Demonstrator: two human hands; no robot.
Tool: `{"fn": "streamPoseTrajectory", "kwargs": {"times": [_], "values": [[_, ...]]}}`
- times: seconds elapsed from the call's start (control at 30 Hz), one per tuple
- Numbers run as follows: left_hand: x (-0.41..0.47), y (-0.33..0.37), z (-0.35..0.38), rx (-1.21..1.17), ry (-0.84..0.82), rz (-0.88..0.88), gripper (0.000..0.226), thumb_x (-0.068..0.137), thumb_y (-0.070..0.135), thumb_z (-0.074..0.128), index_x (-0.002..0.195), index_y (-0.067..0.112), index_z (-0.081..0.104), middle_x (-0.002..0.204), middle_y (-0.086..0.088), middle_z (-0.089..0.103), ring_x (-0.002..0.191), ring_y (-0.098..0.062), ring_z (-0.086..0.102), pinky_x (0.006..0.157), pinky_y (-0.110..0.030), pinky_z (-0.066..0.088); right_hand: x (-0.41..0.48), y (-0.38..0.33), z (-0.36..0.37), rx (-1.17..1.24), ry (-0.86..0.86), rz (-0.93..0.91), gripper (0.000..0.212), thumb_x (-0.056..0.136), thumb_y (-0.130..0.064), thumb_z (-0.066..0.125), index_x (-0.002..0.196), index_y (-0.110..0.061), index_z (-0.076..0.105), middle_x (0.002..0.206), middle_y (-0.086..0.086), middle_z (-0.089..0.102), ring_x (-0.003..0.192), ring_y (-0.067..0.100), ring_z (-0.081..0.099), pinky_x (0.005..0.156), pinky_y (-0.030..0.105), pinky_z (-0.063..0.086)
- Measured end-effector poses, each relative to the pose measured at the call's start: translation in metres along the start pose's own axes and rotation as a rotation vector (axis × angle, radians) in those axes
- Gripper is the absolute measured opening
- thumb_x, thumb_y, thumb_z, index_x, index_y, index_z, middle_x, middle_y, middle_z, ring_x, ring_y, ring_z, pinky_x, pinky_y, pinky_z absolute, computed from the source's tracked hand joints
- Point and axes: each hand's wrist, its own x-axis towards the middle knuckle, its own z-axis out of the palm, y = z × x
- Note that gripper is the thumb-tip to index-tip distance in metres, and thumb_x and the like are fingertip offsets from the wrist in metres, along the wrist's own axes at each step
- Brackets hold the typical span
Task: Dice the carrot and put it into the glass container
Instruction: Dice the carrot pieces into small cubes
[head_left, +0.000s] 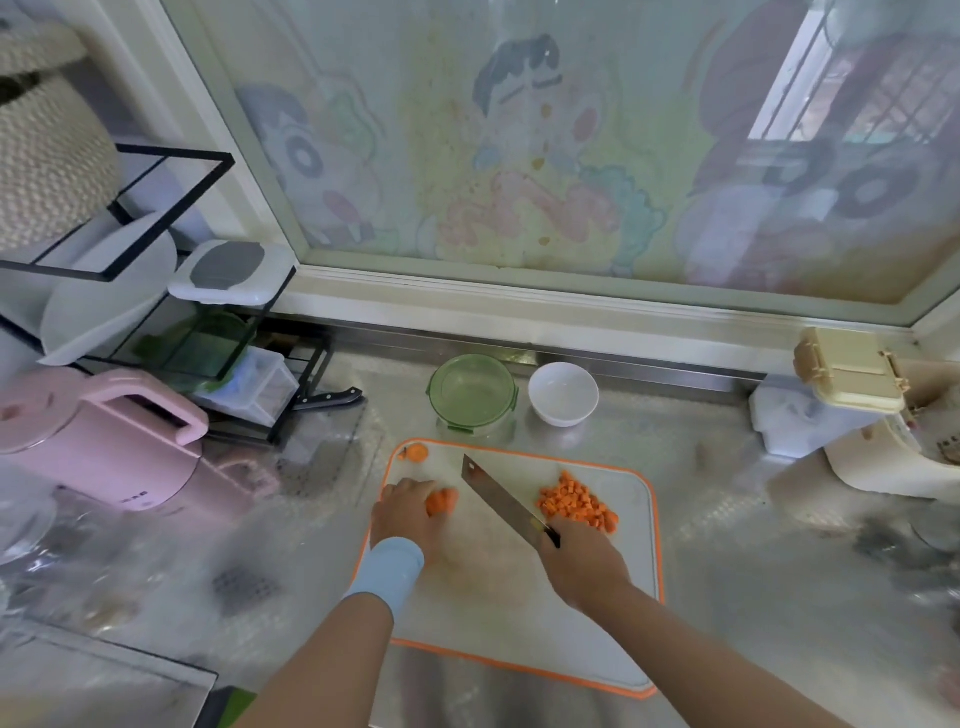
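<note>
The left hand (405, 512) curls its fingers over the remaining carrot chunk (442, 501) at 10 o'clock on the cutting board (519, 597). The right hand (582, 561) grips the cleaver (498, 493). Diced carrot (576, 503) lies at 2 o'clock. The green-lidded glass container (471, 392) stands beyond the board at 12 o'clock.

An uncut carrot chunk (442, 501) is lying on the left of the board (623, 597), and a heap of orange dice (576, 503) is sitting on its right, with the knife (498, 493) slanting between them. A round carrot end (415, 453) is resting at the far left corner. The green-lidded glass container (472, 392) is standing just beyond the board.
</note>
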Motion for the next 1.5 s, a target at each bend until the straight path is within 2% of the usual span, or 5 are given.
{"fn": "streamPoseTrajectory", "kwargs": {"times": [0.3,0.6,0.87,1.03,1.5], "values": [[0.011,0.004,0.014,-0.199,0.085,0.095,0.042,0.079,0.033,0.065,0.121,0.029,0.062,0.112,0.005,0.061,0.105,-0.021,0.051,0.093,-0.033,0.041,0.002,0.006,0.004,-0.017,-0.003,-0.015,0.029,0.102,-0.035,0.039,0.076,-0.025,0.048,0.070,-0.006,0.055,0.062,0.012,0.050,0.051,0.028,0.034],[-0.030,0.040,0.025,-0.552,-0.087,0.176,0.014,0.087,0.021,0.063,0.096,0.025,0.074,0.093,0.010,0.069,0.085,-0.008,0.062,0.084,-0.022,0.048,0.003,0.012,-0.003,0.051,0.005,0.021,0.028,0.101,-0.034,0.041,0.076,-0.024,0.050,0.071,-0.005,0.058,0.061,0.014,0.051,0.052,0.028,0.036],[-0.041,0.039,0.037,-0.172,-0.103,0.147,0.031,0.093,0.036,0.051,0.121,0.025,0.059,0.141,0.018,0.030,0.136,-0.003,0.013,0.114,-0.031,0.020,-0.005,0.024,-0.001,0.036,-0.028,-0.016,0.027,0.101,-0.034,0.041,0.076,-0.025,0.048,0.071,-0.006,0.057,0.062,0.013,0.051,0.053,0.028,0.034],[-0.053,0.045,0.040,-0.260,-0.138,0.182,0.033,0.084,0.010,0.057,0.110,0.028,0.068,0.116,0.006,0.056,0.115,-0.016,0.054,0.100,-0.022,0.037,-0.011,0.028,-0.001,0.062,-0.045,-0.101,0.031,0.102,-0.028,0.041,0.072,-0.037,0.041,0.067,-0.007,0.054,0.060,0.009,0.048,0.052,0.026,0.032],[-0.022,-0.046,0.023,-0.290,0.018,0.111,0.050,0.083,0.030,0.066,0.131,0.034,0.053,0.116,-0.002,0.048,0.112,-0.025,0.045,0.102,-0.034,0.037,-0.002,-0.009,0.014,0.040,0.006,-0.026,0.022,0.102,-0.031,0.040,0.083,-0.032,0.051,0.067,-0.004,0.059,0.059,0.013,0.054,0.051,0.027,0.039]]}}
